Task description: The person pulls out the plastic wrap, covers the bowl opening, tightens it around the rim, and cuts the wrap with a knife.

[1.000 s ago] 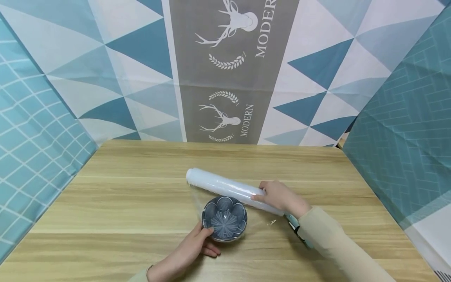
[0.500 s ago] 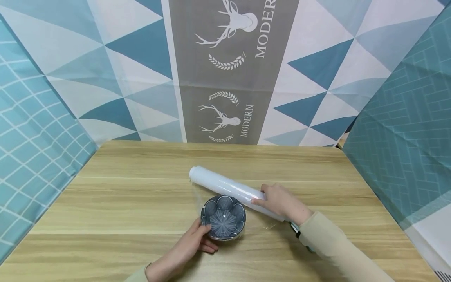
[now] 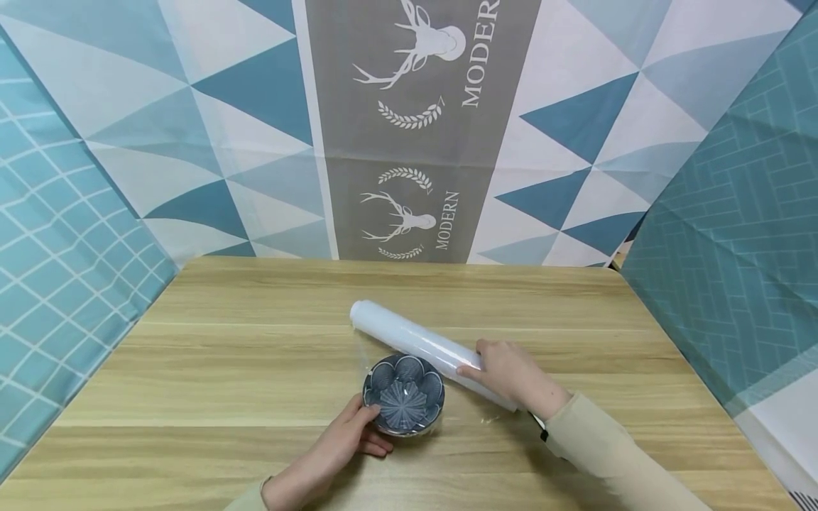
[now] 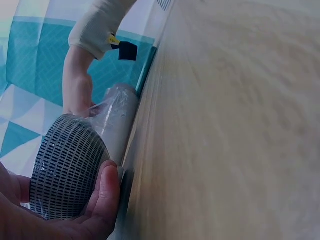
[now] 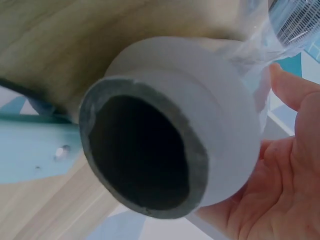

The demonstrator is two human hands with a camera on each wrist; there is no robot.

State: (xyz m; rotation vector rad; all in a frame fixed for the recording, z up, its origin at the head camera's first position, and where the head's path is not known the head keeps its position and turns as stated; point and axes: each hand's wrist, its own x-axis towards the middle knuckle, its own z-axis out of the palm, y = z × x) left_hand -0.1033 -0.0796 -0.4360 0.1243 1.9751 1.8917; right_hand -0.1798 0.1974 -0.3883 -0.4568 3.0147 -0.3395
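In the head view my left hand (image 3: 345, 436) holds a dark blue-grey patterned bowl (image 3: 404, 396), thumb at the rim and fingers beneath. The left wrist view shows the bowl's dashed outer side (image 4: 70, 167), tilted, with clear film stretched from it. My right hand (image 3: 514, 376) grips the near right part of a white roll of cling film (image 3: 409, 339), which lies slantwise just behind the bowl. In the right wrist view the roll's hollow grey core (image 5: 142, 150) faces the camera, and clear film (image 5: 257, 47) runs from the roll to the bowl.
A pale turquoise object (image 5: 40, 150) with a small hole lies near the roll's end, mostly hidden by the right sleeve in the head view. The wooden table (image 3: 224, 369) meets patterned cloth walls (image 3: 396, 142) behind and at both sides.
The right hand and roll have shifted a little right and towards the person. The left hand and bowl have drifted slightly left. The turquoise object has become more covered by the sleeve.
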